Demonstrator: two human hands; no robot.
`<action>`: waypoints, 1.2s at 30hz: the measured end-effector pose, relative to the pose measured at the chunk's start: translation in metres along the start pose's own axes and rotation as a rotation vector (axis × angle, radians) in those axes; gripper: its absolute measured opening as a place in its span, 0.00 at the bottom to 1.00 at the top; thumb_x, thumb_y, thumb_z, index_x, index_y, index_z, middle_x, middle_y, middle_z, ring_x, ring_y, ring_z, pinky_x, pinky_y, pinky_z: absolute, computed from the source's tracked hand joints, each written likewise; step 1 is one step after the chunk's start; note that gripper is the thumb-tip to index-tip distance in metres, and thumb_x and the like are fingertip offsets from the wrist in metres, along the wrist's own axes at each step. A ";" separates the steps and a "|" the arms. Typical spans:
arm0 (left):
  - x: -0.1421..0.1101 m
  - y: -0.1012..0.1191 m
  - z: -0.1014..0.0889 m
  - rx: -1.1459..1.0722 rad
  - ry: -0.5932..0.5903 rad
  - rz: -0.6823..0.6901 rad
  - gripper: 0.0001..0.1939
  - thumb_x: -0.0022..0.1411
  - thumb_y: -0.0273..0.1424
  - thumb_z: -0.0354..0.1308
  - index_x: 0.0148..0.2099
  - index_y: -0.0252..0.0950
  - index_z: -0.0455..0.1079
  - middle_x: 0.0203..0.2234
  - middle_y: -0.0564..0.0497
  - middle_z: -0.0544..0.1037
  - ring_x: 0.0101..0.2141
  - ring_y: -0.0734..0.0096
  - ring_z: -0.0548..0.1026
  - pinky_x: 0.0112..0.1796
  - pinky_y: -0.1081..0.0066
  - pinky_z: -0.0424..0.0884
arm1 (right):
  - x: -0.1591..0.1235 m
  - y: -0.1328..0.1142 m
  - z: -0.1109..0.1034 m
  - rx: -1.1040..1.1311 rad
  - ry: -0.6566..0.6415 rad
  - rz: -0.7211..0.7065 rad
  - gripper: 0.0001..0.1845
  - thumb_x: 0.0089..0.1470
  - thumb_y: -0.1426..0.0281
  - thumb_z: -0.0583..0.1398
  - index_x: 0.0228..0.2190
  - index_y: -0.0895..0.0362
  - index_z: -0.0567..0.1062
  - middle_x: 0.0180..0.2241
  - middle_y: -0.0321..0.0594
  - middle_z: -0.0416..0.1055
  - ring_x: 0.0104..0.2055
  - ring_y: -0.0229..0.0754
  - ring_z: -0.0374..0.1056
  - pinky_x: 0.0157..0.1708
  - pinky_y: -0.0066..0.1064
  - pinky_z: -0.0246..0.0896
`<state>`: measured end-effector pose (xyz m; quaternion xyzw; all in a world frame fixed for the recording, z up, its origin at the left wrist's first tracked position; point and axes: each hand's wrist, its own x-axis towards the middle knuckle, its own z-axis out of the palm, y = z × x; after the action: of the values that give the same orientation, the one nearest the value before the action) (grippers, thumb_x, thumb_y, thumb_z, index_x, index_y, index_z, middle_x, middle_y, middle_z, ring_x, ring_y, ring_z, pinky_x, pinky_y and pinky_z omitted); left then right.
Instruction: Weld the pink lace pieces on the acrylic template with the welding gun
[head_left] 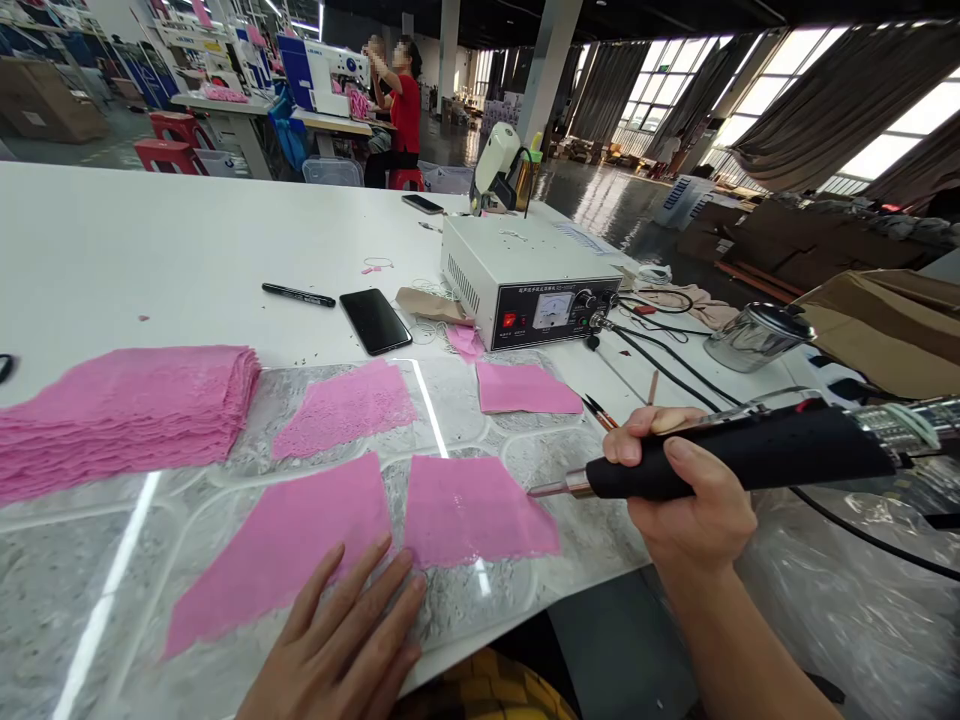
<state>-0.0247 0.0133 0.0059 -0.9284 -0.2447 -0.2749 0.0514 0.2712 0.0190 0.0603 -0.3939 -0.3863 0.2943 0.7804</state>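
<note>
In my right hand (pixel 697 490) is a black handheld ultrasonic cutter (pixel 757 455), its thin metal tip touching or just above the right edge of a pink fabric piece (pixel 472 510). My left hand (pixel 352 620) lies flat, fingers spread, over the lower edge of a larger pink piece (pixel 300 540), its fingertips near the gap between the two. Behind them are a lacy pink scrap (pixel 345 408) and a small pink pattern-shaped piece (pixel 529 388). A thick stack of pink fabric (pixel 135 415) sits at the left.
A control box (pixel 547 290) with a dial and red switch stands behind, cables running right. A phone (pixel 375 320), a marker (pixel 298 294) and a glass jar (pixel 757 335) are on the white table. Farther back, a person in red (pixel 405 110) sits by sewing machines.
</note>
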 end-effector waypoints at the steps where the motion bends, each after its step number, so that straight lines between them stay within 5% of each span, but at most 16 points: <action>1: 0.000 0.000 0.000 0.006 -0.005 0.005 0.15 0.68 0.31 0.50 0.53 0.35 0.70 0.49 0.49 0.76 0.57 0.66 0.67 0.64 0.63 0.47 | 0.000 0.000 0.000 0.002 -0.004 0.000 0.04 0.44 0.70 0.60 0.26 0.56 0.71 0.27 0.35 0.66 0.22 0.34 0.62 0.24 0.31 0.63; 36: -0.003 -0.003 0.005 0.061 -0.023 0.093 0.18 0.63 0.26 0.52 0.54 0.31 0.69 0.52 0.46 0.73 0.60 0.57 0.60 0.63 0.56 0.46 | -0.014 -0.017 -0.025 -0.028 0.012 0.053 0.03 0.44 0.70 0.61 0.25 0.56 0.71 0.26 0.34 0.65 0.22 0.33 0.62 0.23 0.31 0.62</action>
<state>-0.0260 0.0159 -0.0003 -0.9399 -0.2101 -0.2539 0.0898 0.2870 -0.0103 0.0597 -0.4165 -0.3752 0.3072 0.7690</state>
